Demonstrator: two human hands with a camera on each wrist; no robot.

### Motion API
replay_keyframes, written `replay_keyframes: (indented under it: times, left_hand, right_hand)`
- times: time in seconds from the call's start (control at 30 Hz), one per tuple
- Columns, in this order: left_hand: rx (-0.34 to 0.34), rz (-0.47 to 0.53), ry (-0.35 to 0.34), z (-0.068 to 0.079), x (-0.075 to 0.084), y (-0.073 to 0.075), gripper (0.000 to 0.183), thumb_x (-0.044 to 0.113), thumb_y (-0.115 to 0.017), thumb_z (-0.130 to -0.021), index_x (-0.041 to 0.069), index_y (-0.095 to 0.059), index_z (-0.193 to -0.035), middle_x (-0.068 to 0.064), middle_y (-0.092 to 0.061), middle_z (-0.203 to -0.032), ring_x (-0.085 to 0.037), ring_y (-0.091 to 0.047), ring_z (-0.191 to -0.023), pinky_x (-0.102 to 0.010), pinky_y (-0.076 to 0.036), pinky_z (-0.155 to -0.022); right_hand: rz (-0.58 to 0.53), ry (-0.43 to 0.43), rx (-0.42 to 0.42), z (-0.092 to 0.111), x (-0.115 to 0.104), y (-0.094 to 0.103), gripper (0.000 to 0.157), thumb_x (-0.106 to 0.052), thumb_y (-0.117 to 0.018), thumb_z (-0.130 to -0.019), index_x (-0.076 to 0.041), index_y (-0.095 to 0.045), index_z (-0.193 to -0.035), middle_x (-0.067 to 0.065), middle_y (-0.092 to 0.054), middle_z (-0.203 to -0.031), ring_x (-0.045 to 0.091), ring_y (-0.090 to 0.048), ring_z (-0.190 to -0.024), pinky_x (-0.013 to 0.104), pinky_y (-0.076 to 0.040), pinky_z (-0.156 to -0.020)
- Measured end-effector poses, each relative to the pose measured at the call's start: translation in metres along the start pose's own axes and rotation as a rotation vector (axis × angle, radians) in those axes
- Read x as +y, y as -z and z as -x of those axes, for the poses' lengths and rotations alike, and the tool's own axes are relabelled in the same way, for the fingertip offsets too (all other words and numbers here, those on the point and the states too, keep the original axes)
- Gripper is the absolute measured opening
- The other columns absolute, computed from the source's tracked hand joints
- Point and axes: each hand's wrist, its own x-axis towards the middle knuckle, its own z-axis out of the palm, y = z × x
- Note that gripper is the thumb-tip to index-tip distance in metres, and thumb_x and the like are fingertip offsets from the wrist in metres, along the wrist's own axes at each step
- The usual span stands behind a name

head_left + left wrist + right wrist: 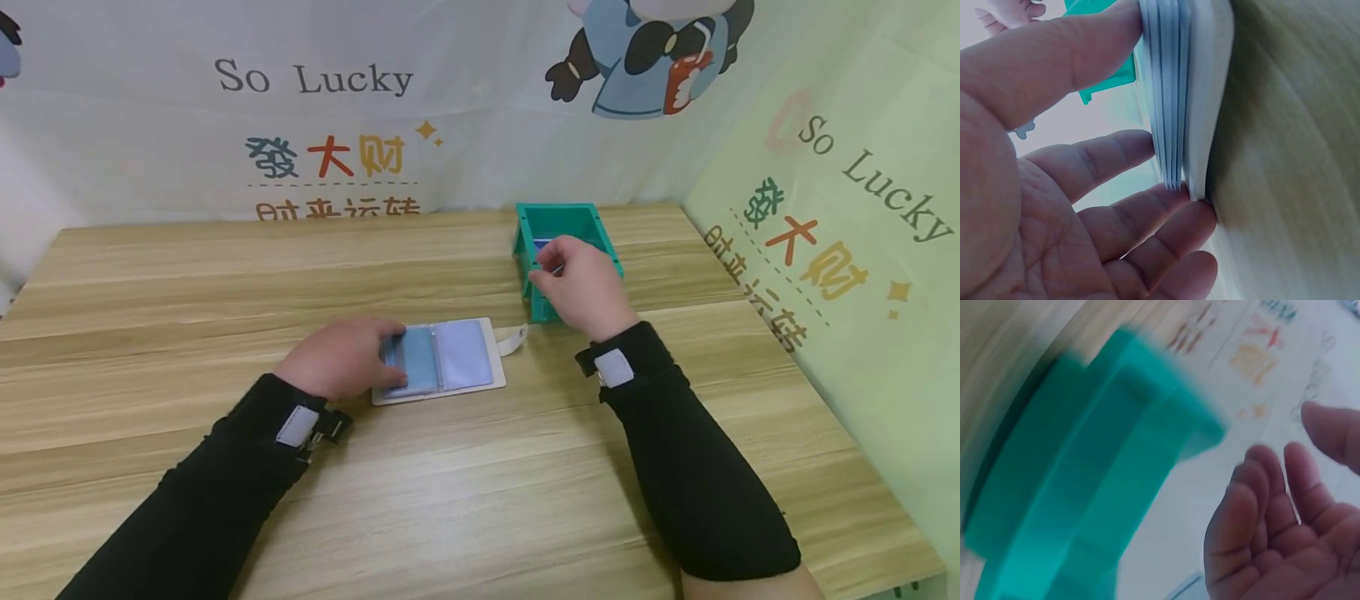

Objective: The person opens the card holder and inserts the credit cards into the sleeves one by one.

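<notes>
An open card holder [471, 354] lies on the table, with a white cover, clear bluish sleeves and a strap on its right side. My left hand [341, 358] holds its left side, the thumb and index finger on the sleeves. In the left wrist view, the other fingers of this hand [1129, 225] meet the stacked sleeve edges [1169, 100] and the cover's corner. My right hand [581, 283] is over the front of a green bin [566, 217], fingers bent. The right wrist view shows this hand [1291, 531] with nothing visible between thumb and fingers, beside the blurred bin [1097, 469].
Something blue [541, 243] shows inside the bin, partly hidden by my right hand. The white strap [513, 341] points toward the bin. Behind the wooden table [187, 275] hangs a printed cloth [480, 108], and another covers the right side.
</notes>
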Motion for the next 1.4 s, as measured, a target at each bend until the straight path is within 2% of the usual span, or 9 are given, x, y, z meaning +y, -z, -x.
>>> replay_keyframes:
  times: [0.17,0.37,0.47,0.7,0.83,1.07,1.4]
  left_hand:
    - [-0.001,0.004,0.000,0.001,0.001,0.001,0.064,0.034,-0.074,-0.079,0.005,-0.052,-0.131,-0.014,-0.056,-0.124,-0.023,-0.050,-0.095,-0.049,-0.044,-0.089]
    - [-0.003,-0.002,-0.001,0.000,0.002,0.000,0.063,0.033,-0.073,-0.079,0.005,-0.052,-0.131,-0.014,-0.055,-0.124,-0.022,-0.050,-0.095,-0.048,-0.045,-0.089]
    - [0.000,-0.024,-0.002,0.000,0.002,0.000,0.063,0.035,-0.073,-0.079,0.005,-0.052,-0.131,-0.014,-0.056,-0.124,-0.022,-0.050,-0.093,-0.047,-0.046,-0.087]
    - [0.008,-0.074,-0.014,0.001,0.001,-0.001,0.064,0.037,-0.072,-0.080,0.006,-0.053,-0.132,-0.015,-0.054,-0.125,-0.024,-0.050,-0.094,-0.047,-0.046,-0.086]
    - [0.014,-0.087,-0.016,0.002,0.001,-0.001,0.063,0.038,-0.072,-0.080,0.006,-0.053,-0.131,-0.016,-0.053,-0.127,-0.025,-0.050,-0.099,-0.049,-0.044,-0.089]
    - [0.015,-0.092,-0.020,0.001,0.001,-0.001,0.064,0.037,-0.072,-0.080,0.005,-0.053,-0.131,-0.015,-0.054,-0.127,-0.025,-0.049,-0.100,-0.048,-0.044,-0.091]
    - [0.015,-0.092,-0.018,0.001,0.002,-0.001,0.063,0.037,-0.072,-0.080,0.005,-0.053,-0.131,-0.015,-0.054,-0.126,-0.024,-0.049,-0.097,-0.048,-0.044,-0.090]
  right_hand:
    - [0.075,-0.091,0.018,-0.012,0.021,0.001,0.033,-0.018,-0.060,-0.091,-0.002,-0.058,-0.119,0.014,-0.058,-0.114,0.026,-0.050,-0.101,0.044,-0.046,-0.086]
    - [0.286,-0.122,-0.068,-0.029,0.034,-0.007,0.043,-0.019,-0.056,-0.092,0.000,-0.052,-0.130,0.020,-0.049,-0.130,0.031,-0.041,-0.118,0.048,-0.039,-0.097]
    - [0.358,-0.133,-0.111,-0.036,0.037,-0.009,0.042,-0.015,-0.055,-0.091,0.002,-0.051,-0.129,0.022,-0.051,-0.127,0.031,-0.043,-0.113,0.047,-0.041,-0.096]
    - [0.493,-0.155,-0.179,-0.047,0.038,-0.015,0.026,-0.011,-0.049,-0.090,0.003,-0.060,-0.110,0.019,-0.057,-0.106,0.027,-0.048,-0.088,0.044,-0.046,-0.081]
    - [0.543,-0.166,-0.200,-0.050,0.036,-0.021,0.027,-0.015,-0.050,-0.093,0.003,-0.060,-0.111,0.021,-0.055,-0.106,0.030,-0.049,-0.088,0.046,-0.046,-0.083]
    - [0.575,-0.166,-0.218,-0.051,0.033,-0.024,0.035,-0.021,-0.059,-0.091,0.003,-0.058,-0.116,0.022,-0.053,-0.112,0.035,-0.047,-0.096,0.047,-0.043,-0.090]
    - [0.572,-0.158,-0.225,-0.052,0.032,-0.023,0.027,-0.014,-0.054,-0.092,0.005,-0.058,-0.111,0.021,-0.052,-0.109,0.032,-0.042,-0.091,0.045,-0.041,-0.086]
